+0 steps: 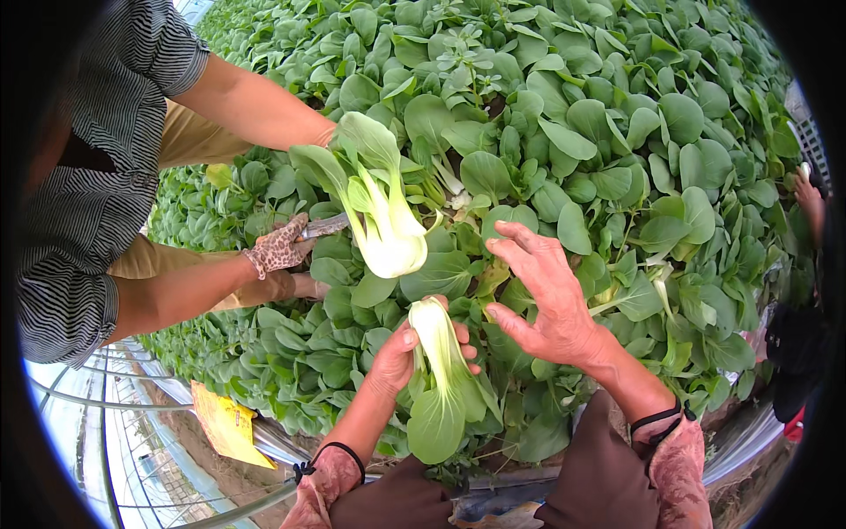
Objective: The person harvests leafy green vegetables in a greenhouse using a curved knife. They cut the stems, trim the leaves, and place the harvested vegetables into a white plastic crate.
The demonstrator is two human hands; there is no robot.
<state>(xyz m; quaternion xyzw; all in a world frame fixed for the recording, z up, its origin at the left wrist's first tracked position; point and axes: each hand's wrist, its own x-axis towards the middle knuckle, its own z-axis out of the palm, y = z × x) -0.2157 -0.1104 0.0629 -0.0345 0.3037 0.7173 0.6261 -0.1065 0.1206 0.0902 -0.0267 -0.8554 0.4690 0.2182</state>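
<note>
My left hand [400,354] grips a head of bok choy [444,360], its pale base up and its green leaves hanging toward me. To the right of it, my right hand [552,301] is empty, with fingers spread above the plants. Just beyond my hands, another person holds up a larger bok choy head [386,225], white base toward me; the leaves hide that hand. That person's other hand, in a leopard-print glove [281,248], holds a knife [325,227] whose blade points at this head.
Dense bok choy plants [581,119] cover the bed around us. A yellow sheet bearing writing [228,423] hangs lower left, beside curved greenhouse piping [106,449]. At the far right are a crate [811,145] and another person's hand [807,195]. Loose pale stalks [661,284] lie among leaves.
</note>
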